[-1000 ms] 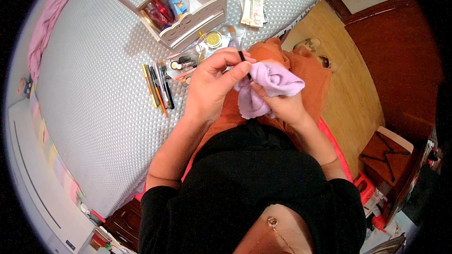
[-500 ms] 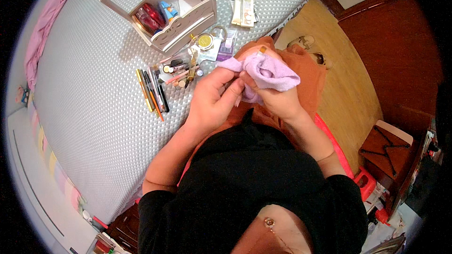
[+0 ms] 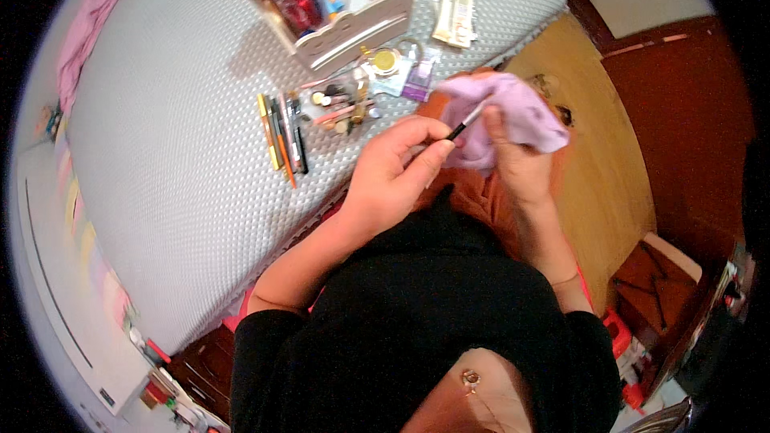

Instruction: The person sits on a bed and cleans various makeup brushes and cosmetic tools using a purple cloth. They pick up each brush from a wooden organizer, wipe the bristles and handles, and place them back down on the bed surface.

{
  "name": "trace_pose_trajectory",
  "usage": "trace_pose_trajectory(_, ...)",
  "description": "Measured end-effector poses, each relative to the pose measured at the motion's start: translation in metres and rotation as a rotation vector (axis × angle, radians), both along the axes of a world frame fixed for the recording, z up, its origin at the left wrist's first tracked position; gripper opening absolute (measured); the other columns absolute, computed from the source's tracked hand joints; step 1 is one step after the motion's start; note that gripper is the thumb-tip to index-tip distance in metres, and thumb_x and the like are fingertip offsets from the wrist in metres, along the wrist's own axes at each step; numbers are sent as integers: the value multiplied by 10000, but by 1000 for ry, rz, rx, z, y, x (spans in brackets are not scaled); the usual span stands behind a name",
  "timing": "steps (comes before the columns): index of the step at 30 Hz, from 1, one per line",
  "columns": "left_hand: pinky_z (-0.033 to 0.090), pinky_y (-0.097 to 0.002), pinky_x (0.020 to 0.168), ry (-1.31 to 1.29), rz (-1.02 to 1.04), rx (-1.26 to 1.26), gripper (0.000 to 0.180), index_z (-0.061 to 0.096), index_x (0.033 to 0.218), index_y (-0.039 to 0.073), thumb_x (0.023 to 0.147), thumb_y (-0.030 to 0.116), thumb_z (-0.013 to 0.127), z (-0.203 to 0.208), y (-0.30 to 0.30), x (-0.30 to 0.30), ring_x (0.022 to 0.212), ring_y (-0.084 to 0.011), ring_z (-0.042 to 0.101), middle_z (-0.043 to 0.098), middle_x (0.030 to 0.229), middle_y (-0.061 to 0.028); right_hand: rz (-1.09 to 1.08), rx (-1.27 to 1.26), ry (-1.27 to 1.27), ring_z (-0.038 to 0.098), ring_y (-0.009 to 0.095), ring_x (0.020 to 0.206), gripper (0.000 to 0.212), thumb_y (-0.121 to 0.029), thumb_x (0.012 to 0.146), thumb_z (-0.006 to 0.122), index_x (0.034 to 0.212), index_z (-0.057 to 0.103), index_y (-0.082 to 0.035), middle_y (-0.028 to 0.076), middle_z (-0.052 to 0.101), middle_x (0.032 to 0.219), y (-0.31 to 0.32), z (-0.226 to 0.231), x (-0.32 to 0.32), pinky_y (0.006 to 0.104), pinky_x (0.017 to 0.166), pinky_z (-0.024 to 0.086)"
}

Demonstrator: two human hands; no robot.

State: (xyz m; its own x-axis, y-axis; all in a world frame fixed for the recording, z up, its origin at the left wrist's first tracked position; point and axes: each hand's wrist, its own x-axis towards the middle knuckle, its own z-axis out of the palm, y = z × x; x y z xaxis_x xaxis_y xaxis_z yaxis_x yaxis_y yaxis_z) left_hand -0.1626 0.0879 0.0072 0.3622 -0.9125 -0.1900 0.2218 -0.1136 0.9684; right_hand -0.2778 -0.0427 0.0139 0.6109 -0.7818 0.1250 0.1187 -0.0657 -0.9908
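One brush (image 3: 459, 129) pinched in left grip (image 3: 395, 172), lilac cloth (image 3: 532, 114) clasped in right grip (image 3: 521, 167)

1. Black T-shirt (image 3: 401, 313), loosely cut, with an open neckline.
2. Short black sleeves (image 3: 269, 353) at either side of the T-shirt, ending near the elbows.
3. Thin necklace (image 3: 483, 406) within the T-shirt's neckline, bearing a small round pendant (image 3: 471, 378).
4. Rust-orange lower garment (image 3: 486, 204) beyond the T-shirt's hem.
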Motion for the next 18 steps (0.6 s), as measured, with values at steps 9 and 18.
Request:
trace_pose_trajectory(9, 500, -287, 744, -261, 534, -108, 99, 559, 999, -17, 925, 15, 503, 22, 75, 39, 828, -153, 601, 592, 982, -91, 51, 81, -40, 549, 123, 1029, 345, -177, 914, 644, 1199, 588, 9, 40, 609, 1164, -9, -17, -5, 285, 903, 435)
trace_pose_trajectory(18, 470, -331, 665, -1054, 639, 477, 134, 643, 899, 4, 804, 89, 686, -70, 115, 112, 711, -224, 601, 621, 749, -108, 153, 138, 71, 560, 140, 1049, 324, -146, 902, 655, 1183, 596, 3, 51, 620, 1158, 14, -29, -6, 295, 922, 436)
